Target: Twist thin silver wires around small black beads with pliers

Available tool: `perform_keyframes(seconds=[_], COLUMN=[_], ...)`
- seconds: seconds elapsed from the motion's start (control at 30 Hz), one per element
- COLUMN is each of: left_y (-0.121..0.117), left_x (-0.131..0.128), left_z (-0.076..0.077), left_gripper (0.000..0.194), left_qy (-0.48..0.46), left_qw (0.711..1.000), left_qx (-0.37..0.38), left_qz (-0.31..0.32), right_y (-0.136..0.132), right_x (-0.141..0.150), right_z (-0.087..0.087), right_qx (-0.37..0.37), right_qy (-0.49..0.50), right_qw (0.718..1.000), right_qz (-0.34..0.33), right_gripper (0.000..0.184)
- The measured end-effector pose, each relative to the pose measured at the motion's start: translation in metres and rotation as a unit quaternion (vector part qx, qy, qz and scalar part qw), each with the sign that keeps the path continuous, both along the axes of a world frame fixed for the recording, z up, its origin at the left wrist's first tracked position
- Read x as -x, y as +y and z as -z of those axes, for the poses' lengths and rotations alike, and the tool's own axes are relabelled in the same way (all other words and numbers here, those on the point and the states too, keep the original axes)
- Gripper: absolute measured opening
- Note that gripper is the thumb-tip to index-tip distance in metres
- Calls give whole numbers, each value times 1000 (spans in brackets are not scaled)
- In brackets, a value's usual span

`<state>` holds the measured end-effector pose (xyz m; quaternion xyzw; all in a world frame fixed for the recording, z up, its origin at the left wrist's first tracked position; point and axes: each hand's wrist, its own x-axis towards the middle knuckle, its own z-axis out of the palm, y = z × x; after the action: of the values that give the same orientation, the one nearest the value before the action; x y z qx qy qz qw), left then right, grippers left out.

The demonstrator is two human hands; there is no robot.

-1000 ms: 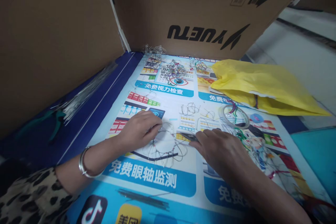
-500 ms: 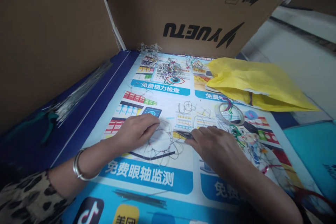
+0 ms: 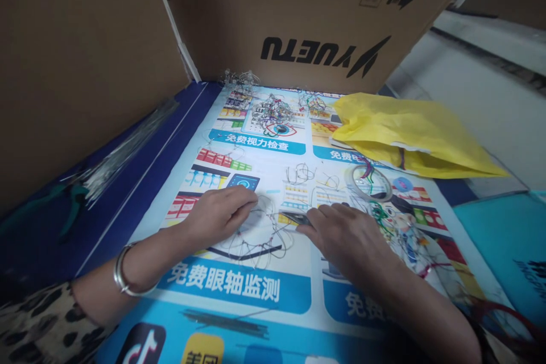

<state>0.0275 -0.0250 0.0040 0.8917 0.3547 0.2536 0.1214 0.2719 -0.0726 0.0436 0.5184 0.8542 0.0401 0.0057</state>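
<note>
My left hand (image 3: 222,211), a silver bangle at its wrist, is closed in a pinch at the upper left of a thin wire loop (image 3: 243,245). Small twisted knots and loose wire ends stand out around this loop, which lies over the printed sheet. To the right, my right hand (image 3: 347,233) is closed around a dark metal tool with a narrow pointed tip (image 3: 295,217). That tip points left toward the loop, a short gap from my left fingers. The rest of the tool is hidden in my palm, so its kind is unclear.
Behind stand tangled wire pieces (image 3: 273,111) before a cardboard wall (image 3: 239,28). A tape roll (image 3: 353,186) and yellow bag (image 3: 418,131) lie right. Green-handled pliers (image 3: 77,205) and a bundle of straight wires (image 3: 123,153) lie left; dark wires (image 3: 226,323) lie in front.
The whole view has shifted slightly, so everything appears a little further left. Both hands keep the same grip and nearly the same place over the loop.
</note>
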Motion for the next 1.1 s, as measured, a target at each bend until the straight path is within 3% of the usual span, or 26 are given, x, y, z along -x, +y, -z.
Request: perform_keyframes(seconds=[0.43, 1.1], left_y=[0, -2], left_x=[1, 0], left_z=[1, -7], left_gripper=[15, 16], left_qy=[35, 45], left_qw=[997, 994], left_qx=[-54, -88], left_qz=[32, 53], right_y=[-1, 0], right_x=[-1, 2], right_z=[4, 6], right_qx=[-47, -13], right_qy=[12, 5], right_qw=[999, 1000], right_qz=[-20, -6], right_gripper=[23, 22])
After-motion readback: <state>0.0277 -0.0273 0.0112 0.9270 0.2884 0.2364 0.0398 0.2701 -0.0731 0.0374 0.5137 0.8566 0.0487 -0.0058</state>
